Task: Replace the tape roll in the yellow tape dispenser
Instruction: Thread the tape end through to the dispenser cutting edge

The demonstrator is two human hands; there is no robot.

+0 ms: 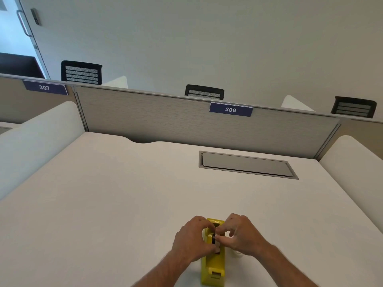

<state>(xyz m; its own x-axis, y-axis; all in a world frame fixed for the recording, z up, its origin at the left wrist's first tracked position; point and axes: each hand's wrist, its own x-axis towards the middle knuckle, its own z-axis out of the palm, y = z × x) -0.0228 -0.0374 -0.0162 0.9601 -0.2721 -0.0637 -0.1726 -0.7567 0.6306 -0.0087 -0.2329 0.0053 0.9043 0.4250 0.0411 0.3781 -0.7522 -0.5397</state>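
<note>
The yellow tape dispenser (213,264) stands on the white desk (124,193) near the front edge, its cutter end toward me. My left hand (191,238) and my right hand (238,235) meet over its middle slot. Both sets of fingertips pinch a small dark core with a pale tape roll (214,239) seated in the slot. The roll is mostly hidden by my fingers. A small pale round object (238,254) lies on the desk just right of the dispenser, partly under my right hand.
A grey cable hatch (246,164) is set into the desk at the back right. A grey partition (186,121) with a "306" label closes the back, and white side dividers (37,137) flank the desk. Black chairs stand beyond.
</note>
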